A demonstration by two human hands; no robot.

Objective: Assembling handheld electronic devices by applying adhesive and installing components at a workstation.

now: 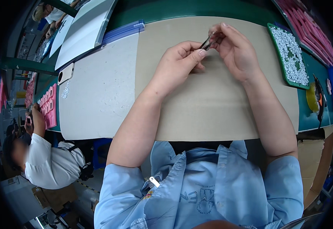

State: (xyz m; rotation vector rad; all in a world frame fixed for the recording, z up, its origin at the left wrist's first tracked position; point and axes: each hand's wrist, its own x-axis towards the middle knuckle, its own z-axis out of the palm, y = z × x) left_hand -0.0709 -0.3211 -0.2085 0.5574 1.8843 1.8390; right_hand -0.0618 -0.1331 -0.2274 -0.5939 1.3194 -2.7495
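Note:
Over the tan mat point(208, 110), my two hands meet in front of me, a little above its surface. My left hand point(178, 65) pinches a small, dark, shiny piece point(205, 44) between thumb and fingers; its exact kind is too small to make out. My right hand point(238, 53) has its fingers curled in, with the fingertips closed at the upper end of the same piece. Part of the piece is hidden behind the fingers.
At the right stands a green tray point(287, 81) of small whitish pieces, beside pink stacked sheets point(311, 32) and a yellow tape roll point(311, 97). A pale board point(98, 95) lies left, with a phone-shaped case point(65, 74). A co-worker point(56, 164) sits left by a pink tray point(50, 107).

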